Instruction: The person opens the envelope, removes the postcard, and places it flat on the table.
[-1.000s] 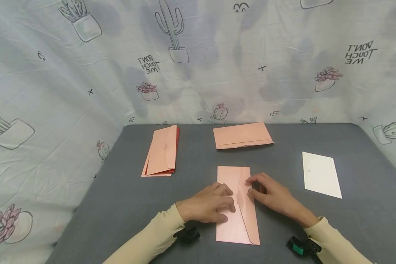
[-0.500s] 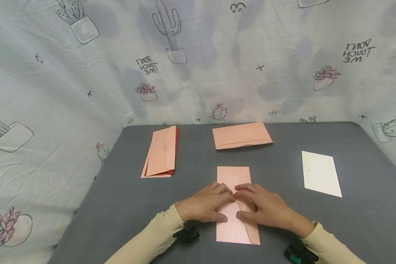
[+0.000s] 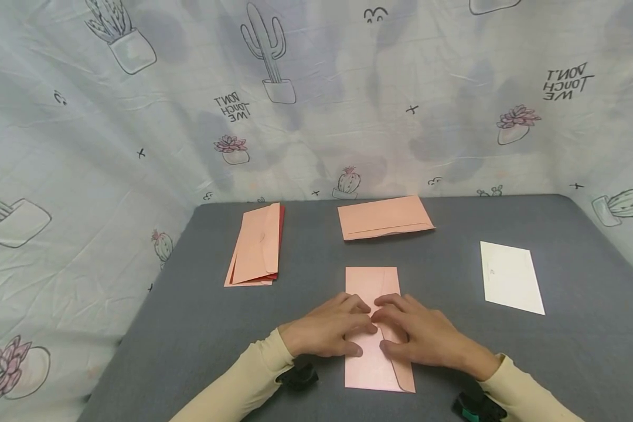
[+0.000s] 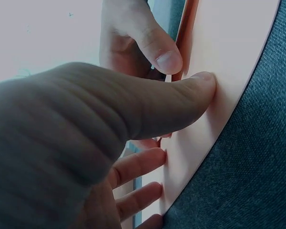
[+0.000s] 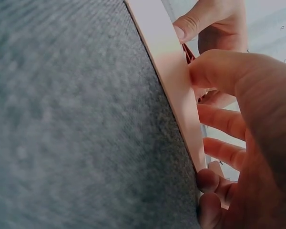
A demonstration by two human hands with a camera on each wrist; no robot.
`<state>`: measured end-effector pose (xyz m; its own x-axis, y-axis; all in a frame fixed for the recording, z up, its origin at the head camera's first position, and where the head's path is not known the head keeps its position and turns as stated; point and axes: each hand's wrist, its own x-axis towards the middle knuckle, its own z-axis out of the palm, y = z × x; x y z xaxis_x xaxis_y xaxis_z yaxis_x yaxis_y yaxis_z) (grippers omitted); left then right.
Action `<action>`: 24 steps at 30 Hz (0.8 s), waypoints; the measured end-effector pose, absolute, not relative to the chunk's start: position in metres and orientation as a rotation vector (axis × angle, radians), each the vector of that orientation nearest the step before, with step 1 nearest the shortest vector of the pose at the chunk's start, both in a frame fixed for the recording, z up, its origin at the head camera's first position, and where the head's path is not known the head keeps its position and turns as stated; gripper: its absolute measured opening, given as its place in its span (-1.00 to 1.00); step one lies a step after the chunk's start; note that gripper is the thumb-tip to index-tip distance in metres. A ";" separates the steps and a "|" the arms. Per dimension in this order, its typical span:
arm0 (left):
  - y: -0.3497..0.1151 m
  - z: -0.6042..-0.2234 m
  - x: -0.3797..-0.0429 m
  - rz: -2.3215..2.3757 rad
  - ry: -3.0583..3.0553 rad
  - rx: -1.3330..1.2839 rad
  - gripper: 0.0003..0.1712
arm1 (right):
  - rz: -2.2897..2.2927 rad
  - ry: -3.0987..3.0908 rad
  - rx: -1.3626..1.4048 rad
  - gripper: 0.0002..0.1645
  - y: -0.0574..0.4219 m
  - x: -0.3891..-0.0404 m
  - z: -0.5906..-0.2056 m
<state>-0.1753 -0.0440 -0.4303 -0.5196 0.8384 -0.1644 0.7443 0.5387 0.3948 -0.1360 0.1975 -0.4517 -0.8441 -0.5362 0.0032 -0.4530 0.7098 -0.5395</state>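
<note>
A pink envelope (image 3: 360, 370) lies lengthwise on the table, its long flap (image 3: 404, 375) along the right side. My left hand (image 3: 327, 329) rests on its left part, fingertips and thumb touching the paper. On the flap side lies my right hand (image 3: 424, 333), its fingers near the middle of the flap edge and its thumb lower down, apart from the fingers. In the left wrist view, the flap edge stands slightly raised by the right thumb (image 4: 169, 62), with a darker red inside showing. What lies under the right fingers is hidden.
A small stack of pink and red envelopes (image 3: 255, 243) is at the left back. Another pink envelope (image 3: 385, 218) lies crosswise at the back middle. To the right is a white card (image 3: 511, 278) on the grey tabletop (image 3: 190, 328). A printed curtain (image 3: 316, 117) hangs behind.
My right hand has moved left from the envelope's right edge onto the flap, close to my left fingers. The left hand has stayed in place.
</note>
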 end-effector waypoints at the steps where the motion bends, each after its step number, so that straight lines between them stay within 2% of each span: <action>1: -0.044 -0.430 -0.175 0.396 2.445 1.306 -0.57 | -0.808 2.762 -0.810 -0.61 0.197 -0.136 -0.452; 24: -0.044 -0.431 -0.174 0.366 2.462 1.328 -0.56 | -0.871 2.624 -0.830 -0.60 0.206 -0.139 -0.440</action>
<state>-0.1745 -0.0443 -0.4313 -0.5172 0.8416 -0.1555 0.7601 0.5352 0.3685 -0.1389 0.2063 -0.4404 -0.8051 -0.5903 -0.0585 -0.4381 0.6582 -0.6123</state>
